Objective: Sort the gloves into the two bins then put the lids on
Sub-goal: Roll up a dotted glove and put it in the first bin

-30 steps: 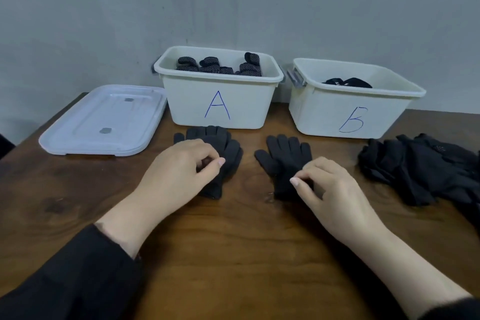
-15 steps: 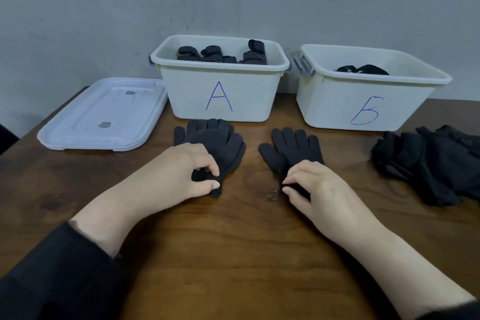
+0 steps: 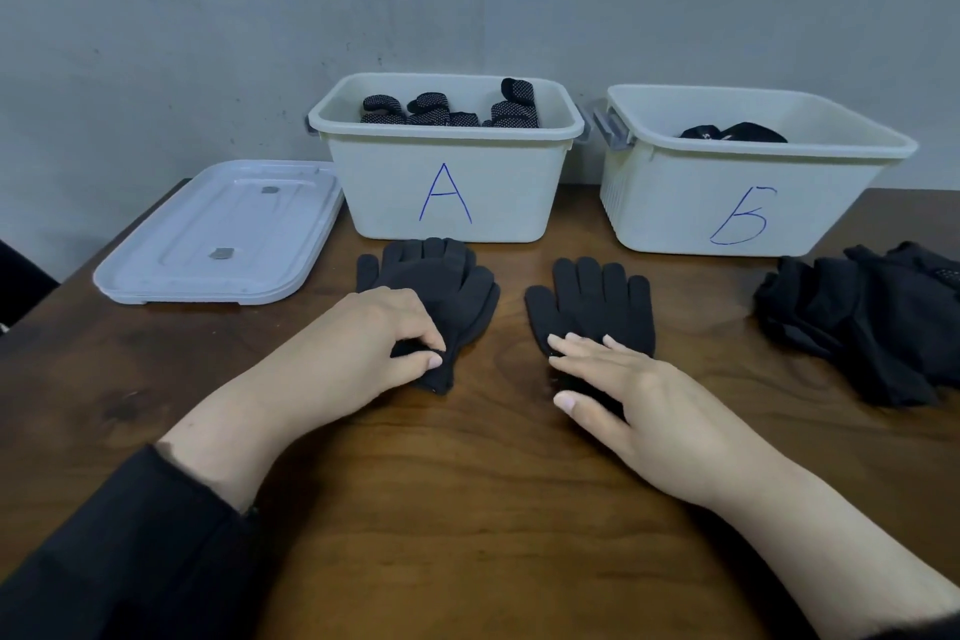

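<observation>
The table (image 3: 493, 509) carries bin B (image 3: 727, 208) far right, holding a few plain dark gloves, and bin A (image 3: 452, 192) just left of it, holding dotted gloves; stacked lids (image 3: 218, 234) lie far left, off both bins. An unsorted pile (image 3: 872, 322) sits right, near bin B. Two gloves lie before the bins: the left glove (image 3: 447, 291), doubled over, and the right glove (image 3: 597, 301), flat. The left hand (image 3: 363, 348) pinches the left glove's cuff with curled fingers; the right hand (image 3: 644, 411) rests on the other cuff, fingers straight and slightly apart. All gloves look alike from the back, so one could land in the wrong bin unless checked for dots.
</observation>
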Motion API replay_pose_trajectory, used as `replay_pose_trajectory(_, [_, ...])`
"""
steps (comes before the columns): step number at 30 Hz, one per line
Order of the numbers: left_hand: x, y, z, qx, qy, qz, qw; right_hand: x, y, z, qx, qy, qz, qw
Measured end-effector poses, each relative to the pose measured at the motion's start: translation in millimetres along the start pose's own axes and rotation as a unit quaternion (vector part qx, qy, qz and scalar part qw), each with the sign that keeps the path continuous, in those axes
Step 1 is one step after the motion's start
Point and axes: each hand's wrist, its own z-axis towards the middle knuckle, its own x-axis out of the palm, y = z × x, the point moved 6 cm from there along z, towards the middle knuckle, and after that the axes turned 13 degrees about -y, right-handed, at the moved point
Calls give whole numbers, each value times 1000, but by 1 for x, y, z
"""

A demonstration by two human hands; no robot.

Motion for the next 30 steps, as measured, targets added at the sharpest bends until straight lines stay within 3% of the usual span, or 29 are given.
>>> replay_pose_trajectory(3, [-2,-2,-1,-9,-12,-6,1000,-3,0,1,14,-22,33,999])
replay_pose_trajectory(10, [-25,-10,3,-118,-216,-132,960,-10,-8,1,76,-68,109,989])
replay_pose_trajectory(15, [-25,-42,21,-131,-283,-178,933,-16,-10,2,105,-105,191,970])
replay_pose_trajectory(19, [-2,-87,35,-90,-271,-187,940,-27,-12,3,135,-171,315,924])
replay_pose_trajectory(25, [45,-116,35,-72,-132,-238,960,-33,-20,1,206,-218,438,848])
replay_pose_trajectory(30, [35,-87,28,-76,-167,-188,965,-29,-38,1,283,-243,479,795])
